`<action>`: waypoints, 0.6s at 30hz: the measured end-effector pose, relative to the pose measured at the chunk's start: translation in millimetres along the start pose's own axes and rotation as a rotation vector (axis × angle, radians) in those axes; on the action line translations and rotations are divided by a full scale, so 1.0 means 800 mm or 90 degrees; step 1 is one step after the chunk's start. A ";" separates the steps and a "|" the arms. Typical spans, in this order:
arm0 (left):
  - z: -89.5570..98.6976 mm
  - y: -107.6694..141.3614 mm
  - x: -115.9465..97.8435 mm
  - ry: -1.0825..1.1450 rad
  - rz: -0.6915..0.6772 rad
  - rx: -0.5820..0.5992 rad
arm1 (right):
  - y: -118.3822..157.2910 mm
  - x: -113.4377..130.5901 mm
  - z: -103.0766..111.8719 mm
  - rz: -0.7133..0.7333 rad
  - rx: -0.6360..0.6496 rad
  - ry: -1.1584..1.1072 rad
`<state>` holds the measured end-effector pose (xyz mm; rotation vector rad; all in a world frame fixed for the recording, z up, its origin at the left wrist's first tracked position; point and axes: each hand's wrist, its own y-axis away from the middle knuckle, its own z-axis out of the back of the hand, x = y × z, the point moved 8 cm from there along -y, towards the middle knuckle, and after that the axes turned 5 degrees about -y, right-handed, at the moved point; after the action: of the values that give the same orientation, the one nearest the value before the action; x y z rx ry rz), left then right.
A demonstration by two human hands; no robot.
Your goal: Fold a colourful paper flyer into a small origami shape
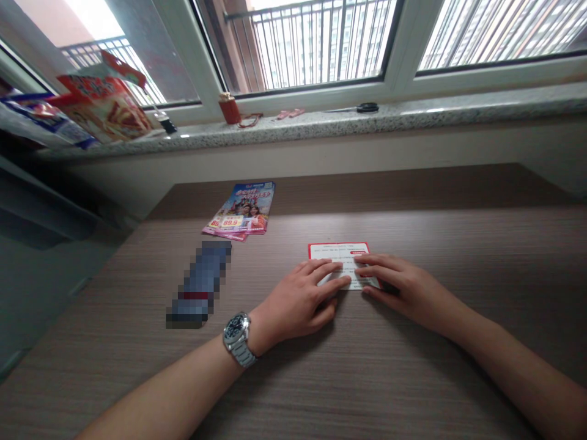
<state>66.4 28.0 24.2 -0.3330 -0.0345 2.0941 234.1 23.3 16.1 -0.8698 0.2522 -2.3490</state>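
Observation:
A white printed paper (342, 252) with a red border lies flat on the wooden table (413, 391). My left hand (302, 296), with a metal watch (237, 336) on its wrist, rests with spread fingers on the paper's left part. From the other side, my right hand (403, 287) lays its outstretched fingers over the paper's right part. Both hands press from above, and neither grips the sheet. Fingers hide much of the paper's lower half and right edge.
Colourful flyers (245, 208) lie in a stack at the back left, with a pixelated dark blue object (202, 281) nearer me. Along the stone windowsill (316, 129) stand snack bags (107, 104), a red container (229, 110) and scissors (367, 108).

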 end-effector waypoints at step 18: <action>-0.004 0.000 0.002 0.011 -0.002 -0.002 | 0.005 -0.007 0.001 0.008 0.017 -0.014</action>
<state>66.1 29.1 21.0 -0.3517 -0.0282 2.0877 239.9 23.4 12.5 -0.8791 0.2167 -2.3241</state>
